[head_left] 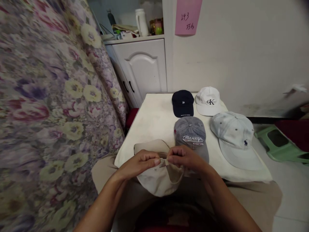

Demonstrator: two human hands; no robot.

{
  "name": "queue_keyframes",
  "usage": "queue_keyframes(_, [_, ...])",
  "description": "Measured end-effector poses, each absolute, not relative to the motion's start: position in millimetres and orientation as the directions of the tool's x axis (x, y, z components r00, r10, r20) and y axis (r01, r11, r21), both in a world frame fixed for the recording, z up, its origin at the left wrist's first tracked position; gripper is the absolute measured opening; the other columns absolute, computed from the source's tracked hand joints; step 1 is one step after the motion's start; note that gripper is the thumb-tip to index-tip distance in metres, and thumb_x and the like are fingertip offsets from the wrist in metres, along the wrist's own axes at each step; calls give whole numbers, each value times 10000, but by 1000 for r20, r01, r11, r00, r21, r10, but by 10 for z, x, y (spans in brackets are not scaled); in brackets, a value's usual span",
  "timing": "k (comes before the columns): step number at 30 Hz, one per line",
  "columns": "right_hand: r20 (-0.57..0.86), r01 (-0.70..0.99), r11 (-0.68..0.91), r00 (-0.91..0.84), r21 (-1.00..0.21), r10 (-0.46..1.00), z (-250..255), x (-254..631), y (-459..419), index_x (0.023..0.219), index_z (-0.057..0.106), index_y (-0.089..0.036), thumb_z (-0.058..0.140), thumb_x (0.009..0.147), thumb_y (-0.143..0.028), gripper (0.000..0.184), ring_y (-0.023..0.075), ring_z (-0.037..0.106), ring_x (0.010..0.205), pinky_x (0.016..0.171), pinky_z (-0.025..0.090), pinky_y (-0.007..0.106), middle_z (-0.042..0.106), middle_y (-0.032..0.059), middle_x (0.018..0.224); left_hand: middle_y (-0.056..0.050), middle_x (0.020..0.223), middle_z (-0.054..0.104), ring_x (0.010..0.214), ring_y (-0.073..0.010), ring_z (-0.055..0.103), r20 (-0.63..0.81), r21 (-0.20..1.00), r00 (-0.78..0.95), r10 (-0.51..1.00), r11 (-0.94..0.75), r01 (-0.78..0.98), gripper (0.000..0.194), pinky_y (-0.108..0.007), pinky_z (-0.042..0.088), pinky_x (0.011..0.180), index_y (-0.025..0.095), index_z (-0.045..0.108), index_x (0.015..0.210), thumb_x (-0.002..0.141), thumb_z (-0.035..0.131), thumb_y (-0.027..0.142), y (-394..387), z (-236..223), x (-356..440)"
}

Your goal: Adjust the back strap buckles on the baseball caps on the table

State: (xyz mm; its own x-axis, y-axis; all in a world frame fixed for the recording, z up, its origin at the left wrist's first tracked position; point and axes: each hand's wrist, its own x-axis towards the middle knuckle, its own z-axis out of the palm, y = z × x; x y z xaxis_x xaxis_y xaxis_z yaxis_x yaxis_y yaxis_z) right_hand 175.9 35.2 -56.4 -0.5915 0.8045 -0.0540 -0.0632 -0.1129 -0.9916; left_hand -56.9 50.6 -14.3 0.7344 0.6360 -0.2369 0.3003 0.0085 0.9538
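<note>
A beige baseball cap (pixel 156 180) is held at the table's near edge, its brim pointing away from me and its back strap towards me. My left hand (pixel 142 162) is closed, pinching the strap near a small metal buckle. On the other side of the buckle, my right hand (pixel 182 158) pinches the strap with fingers curled. Just beyond my right hand lies a grey cap (pixel 190 129) with white lettering. Behind it are a navy cap (pixel 182 103) and a white cap (pixel 208 100) with black letters. A pale blue cap (pixel 233 138) lies to the right.
The caps lie on a table with a cream cloth (pixel 154 116). A floral curtain (pixel 60 112) hangs close on the left. Behind stands a white cabinet (pixel 142 64) with a white jug (pixel 141 22) on it. A green stool (pixel 272 145) is at the right.
</note>
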Motion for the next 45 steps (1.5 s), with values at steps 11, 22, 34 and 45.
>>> queue_keyframes(11, [-166, 20, -196, -619, -980, 767, -621, 1746, 374, 864, 736, -182, 757, 787, -476, 305, 56, 377, 469, 424, 263, 194, 516, -59, 574, 57, 605, 318, 552, -91, 257, -263, 951, 734, 626, 39, 307, 432, -235, 192, 477, 179, 443, 652, 912, 550, 508, 559, -138, -575])
queue_keyframes(22, [-151, 59, -147, -634, -987, 759, -551, 1753, 399, 894, 737, -161, 689, 853, -383, 231, 48, 332, 424, 415, 250, 188, 454, -81, 504, 52, 612, 384, 552, -85, 284, -311, 939, 745, 591, 72, 335, 407, -228, 211, 504, 140, 577, 747, 868, 603, 528, 577, -147, -589])
queue_keyframes(34, [293, 164, 409, -472, -898, 832, -425, 1625, 237, 946, 696, -224, 769, 780, -209, 183, 187, 625, 909, 827, 488, 323, 658, 40, 981, 50, 600, 303, 557, -106, 228, -281, 947, 712, 643, 66, 314, 393, -275, 167, 484, 191, 437, 656, 893, 565, 478, 530, -71, -541])
queue_keyframes(45, [366, 119, 508, -558, -853, 745, -501, 1658, 307, 951, 725, -238, 738, 836, -206, 119, 176, 615, 905, 823, 489, 314, 622, 30, 971, 25, 653, 401, 626, -124, 308, -269, 954, 694, 668, 87, 286, 343, -257, 262, 548, 168, 558, 718, 873, 585, 473, 506, -132, -540])
